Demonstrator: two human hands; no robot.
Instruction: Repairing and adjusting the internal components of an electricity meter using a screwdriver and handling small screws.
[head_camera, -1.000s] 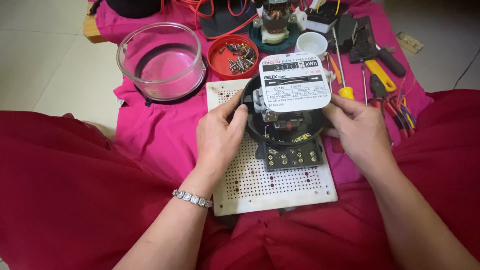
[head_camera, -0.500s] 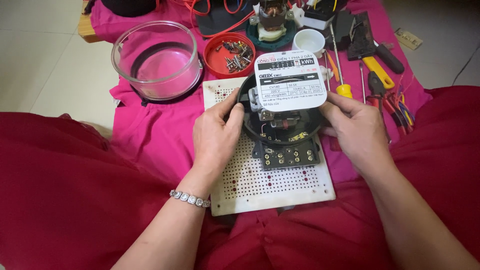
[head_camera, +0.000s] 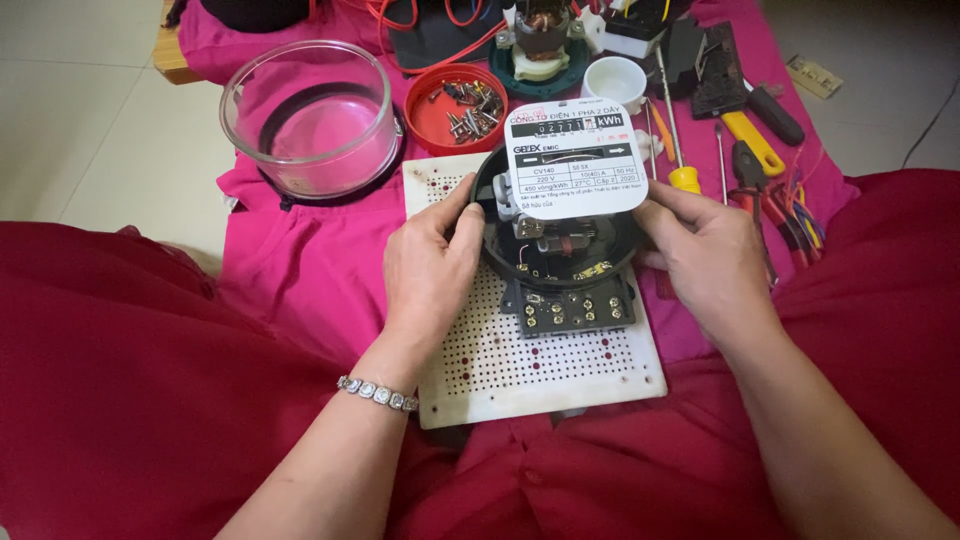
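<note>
Bare forearms, no sleeves. Left hand (head_camera: 432, 262) with a bracelet (head_camera: 377, 393) of small clear stones, silver-set, at the wrist. Right hand (head_camera: 708, 255) without rings. Dark red cloth (head_camera: 130, 400) over both legs.

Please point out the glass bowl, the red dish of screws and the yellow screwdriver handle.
glass bowl (head_camera: 308, 90): head view, far rim.
red dish of screws (head_camera: 432, 118): head view, bare left floor.
yellow screwdriver handle (head_camera: 685, 179): head view, handle's middle.

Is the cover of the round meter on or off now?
Off. The electric meter shows its bare inner parts and terminal block between the left hand and right hand; the clear glass cover stands apart on the pink cloth.
</note>
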